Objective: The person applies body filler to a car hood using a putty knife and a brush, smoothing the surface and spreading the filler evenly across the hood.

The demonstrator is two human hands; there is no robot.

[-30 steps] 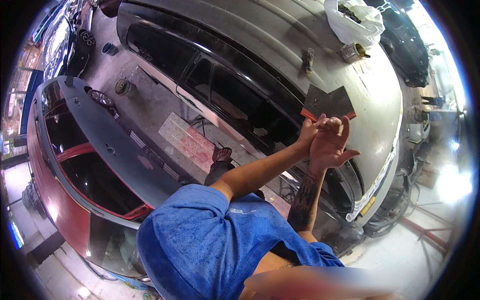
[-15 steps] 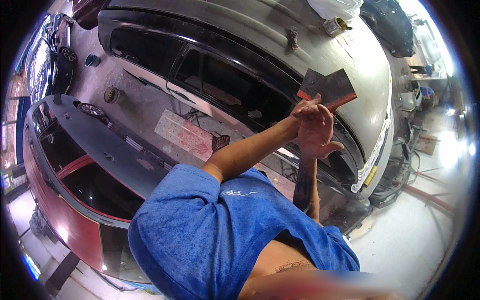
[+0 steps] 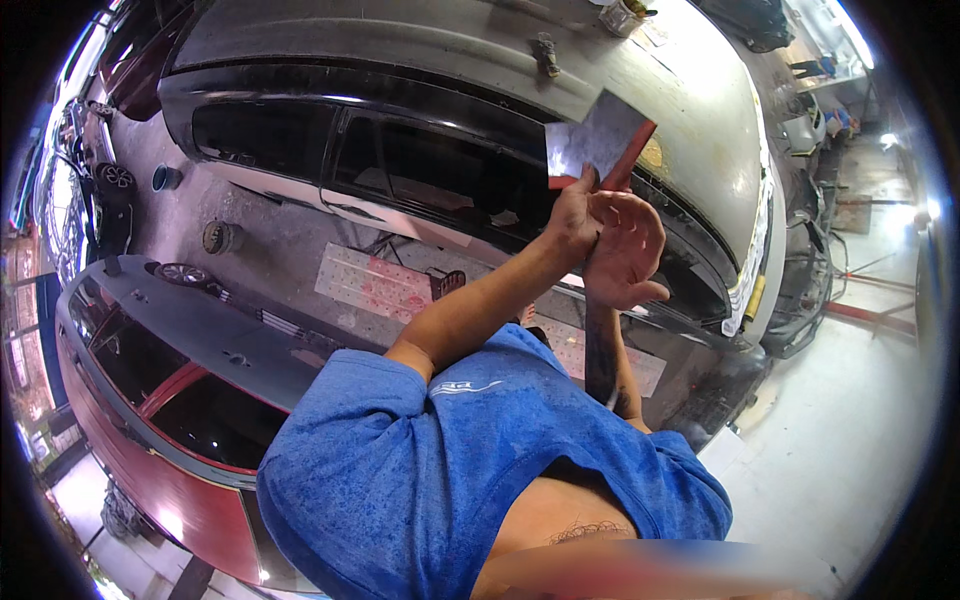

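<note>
Two flat, dark metal spreaders with red edges overlap in front of me, over the side of the dark vehicle. The larger spreader [image 3: 612, 125] is tilted, and the other spreader [image 3: 565, 150] reflects bright light. My left hand [image 3: 577, 215] is closed on the spreaders at their red edges, its thumb laid along them. Just beside it, my right hand [image 3: 625, 255] shows its palm, with the fingers loosely curved and the thumb stretched out. Its fingertips are close to the red edge; whether they touch it I cannot tell.
The vehicle's pale roof [image 3: 400, 40] carries a tin can [image 3: 622, 17] and a small dark tool [image 3: 547, 55]. A red car [image 3: 170, 480] with grey panels stands at left. Between them are a spotted plank [image 3: 370, 280], a bucket [image 3: 222, 237] and a dark pail [image 3: 166, 178].
The spreaders have moved up and left in the picture and turned, so their faces now reflect light. Both hands have shifted slightly left, and the whole view has shifted a little.
</note>
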